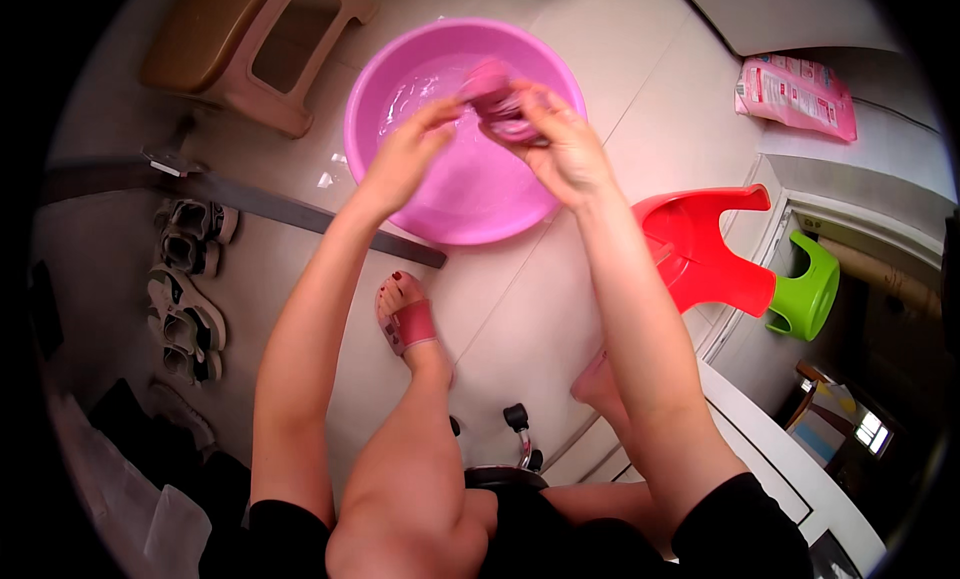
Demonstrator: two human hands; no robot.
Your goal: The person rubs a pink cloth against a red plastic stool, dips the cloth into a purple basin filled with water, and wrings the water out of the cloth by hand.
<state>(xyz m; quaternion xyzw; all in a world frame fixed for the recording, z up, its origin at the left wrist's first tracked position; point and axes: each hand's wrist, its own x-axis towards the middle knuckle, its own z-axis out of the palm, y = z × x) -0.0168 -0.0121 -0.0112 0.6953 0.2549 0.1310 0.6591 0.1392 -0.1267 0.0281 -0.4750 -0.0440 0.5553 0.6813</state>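
Over a pink plastic basin [465, 226] with clear water in it, my right hand [564, 140] grips a small pink item [514, 117]. The item is blurred by motion; it resembles a small shoe, but I cannot tell for sure. My left hand [416, 155] reaches over the basin's left side, its fingertips at the item's left edge. Whether they pinch it or only touch it is unclear. Part of the item is hidden behind the right fingers.
A brown-topped stool [270, 61] stands upper left. Along the left are several shoes [187, 309] and a grey bar [322, 219]. At right are a red plastic stool [705, 256], a green plastic stool [814, 290] and a pink package [799, 98]. My slippered foot [409, 316] is below the basin.
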